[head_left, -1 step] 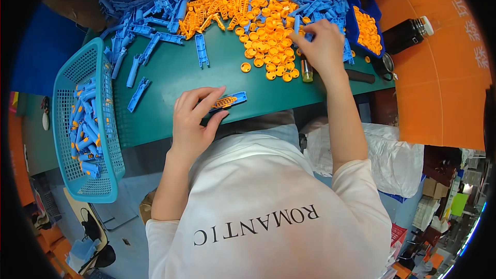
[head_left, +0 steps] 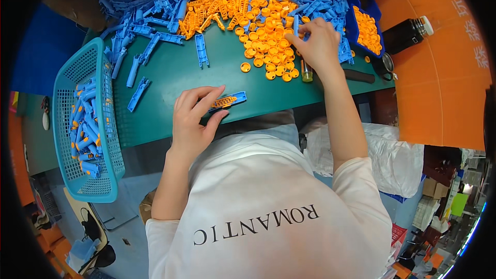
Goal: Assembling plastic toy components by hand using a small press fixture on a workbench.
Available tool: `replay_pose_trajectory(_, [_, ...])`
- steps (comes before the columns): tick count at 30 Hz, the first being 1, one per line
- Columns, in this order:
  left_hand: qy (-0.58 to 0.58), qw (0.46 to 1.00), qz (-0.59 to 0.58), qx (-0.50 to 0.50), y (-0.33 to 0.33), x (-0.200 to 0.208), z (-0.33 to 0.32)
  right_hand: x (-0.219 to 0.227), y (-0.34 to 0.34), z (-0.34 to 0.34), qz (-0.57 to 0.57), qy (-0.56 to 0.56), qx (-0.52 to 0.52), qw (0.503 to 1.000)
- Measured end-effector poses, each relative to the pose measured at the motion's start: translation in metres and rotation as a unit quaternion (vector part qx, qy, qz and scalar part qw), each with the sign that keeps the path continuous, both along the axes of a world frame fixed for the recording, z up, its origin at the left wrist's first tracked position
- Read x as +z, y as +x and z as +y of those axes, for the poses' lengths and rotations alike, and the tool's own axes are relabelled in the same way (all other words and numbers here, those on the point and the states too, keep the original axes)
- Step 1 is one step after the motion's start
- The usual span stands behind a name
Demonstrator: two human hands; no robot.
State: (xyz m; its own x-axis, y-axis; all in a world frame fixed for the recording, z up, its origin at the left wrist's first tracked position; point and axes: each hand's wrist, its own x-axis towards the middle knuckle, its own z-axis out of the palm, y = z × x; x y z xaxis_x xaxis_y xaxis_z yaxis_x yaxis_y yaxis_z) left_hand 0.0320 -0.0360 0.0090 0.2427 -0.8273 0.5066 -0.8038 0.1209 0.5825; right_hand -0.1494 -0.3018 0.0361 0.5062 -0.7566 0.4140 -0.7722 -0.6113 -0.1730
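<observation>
My left hand (head_left: 192, 119) rests at the table's near edge. Its thumb and forefinger lie on either side of a blue plastic half-shell (head_left: 241, 96), steadying it on the tabletop. An orange ribbed insert (head_left: 225, 102) sits inside the shell. Over the right side of a heap of orange round caps (head_left: 268, 46), my right hand (head_left: 319, 46) reaches with thumb and forefinger apart. A blue piece (head_left: 296, 25) shows beside those fingertips, and I see nothing held. Below that hand stands a small clear bottle (head_left: 306, 74).
At left a light-blue basket (head_left: 114, 144) holds blue-and-orange assembled pieces. Blue shells (head_left: 150, 49) and orange ribbed inserts (head_left: 201, 13) are piled along the back. A dark-blue bin (head_left: 355, 36) of orange parts and a black flask (head_left: 405, 36) stand at right on the green table (head_left: 175, 75).
My right hand has shifted slightly left over the caps. The left hand and the half-shell stay practically where they were.
</observation>
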Motion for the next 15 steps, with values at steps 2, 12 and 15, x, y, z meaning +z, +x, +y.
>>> replay_pose_trajectory(2, [-0.003, 1.000, 0.025, 0.006, 0.002, 0.001, 0.000, -0.011, 0.006, -0.017, -0.017, -0.030, 0.010, 0.999])
replay_pose_trajectory(12, [0.008, 0.902, 0.431, -0.009, -0.017, 0.025, -0.010, 0.009, 0.014, 0.055, -0.570, 0.455, 0.228, 0.645])
replay_pose_trajectory(15, [0.024, 0.730, 0.681, -0.055, -0.021, 0.039, -0.029, -0.004, 0.041, 0.109, -0.551, 0.495, 0.277, 0.612])
